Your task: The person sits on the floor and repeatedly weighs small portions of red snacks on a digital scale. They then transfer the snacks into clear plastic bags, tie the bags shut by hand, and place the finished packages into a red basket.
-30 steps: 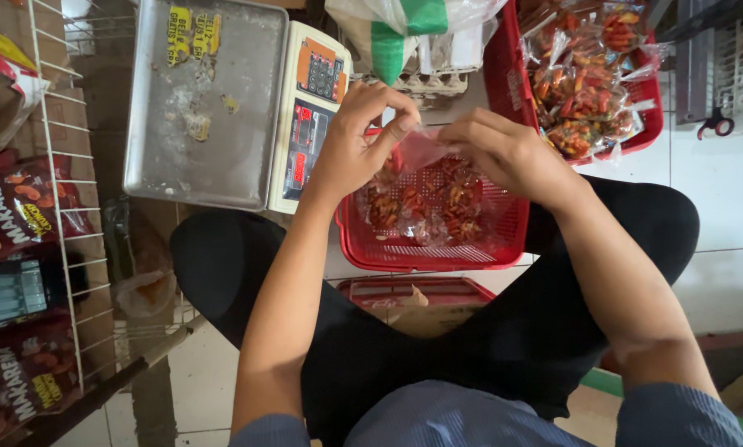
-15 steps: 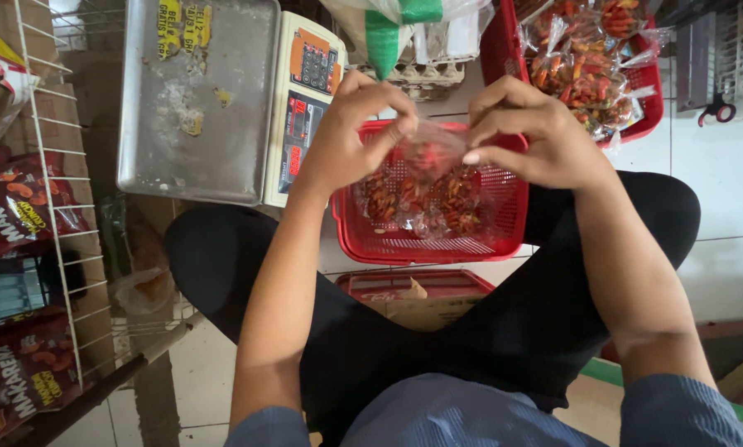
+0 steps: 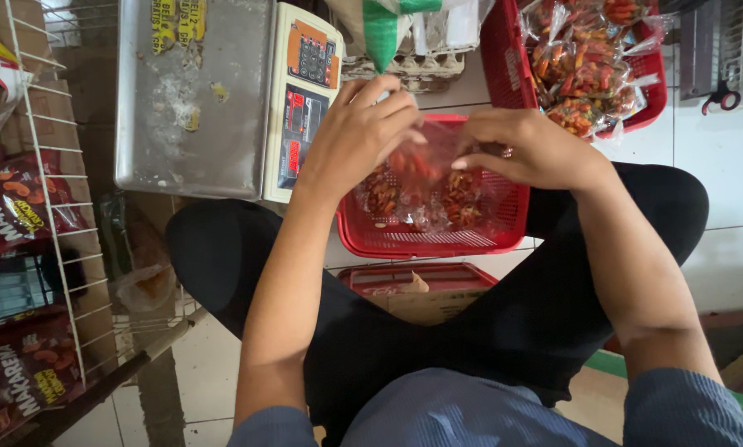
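Observation:
My left hand [image 3: 363, 136] and my right hand [image 3: 530, 149] both pinch the top of a small clear plastic bag [image 3: 429, 170] filled with reddish snacks. The bag hangs just above a red mesh basket [image 3: 437, 240] that holds more of the same loose snacks. The basket rests between my knees, which are in black trousers. My fingers hide the bag's mouth.
A digital scale [image 3: 214, 95] with a steel pan stands to the left of the basket. A second red basket [image 3: 586, 66] with several filled bags sits at the upper right. A white wire rack [image 3: 32, 215] with snack packets lines the left. Scissors [image 3: 723, 95] lie far right.
Both hands have stayed together on the bag's top, working it with the fingers. The bag has sunk slightly towards the basket.

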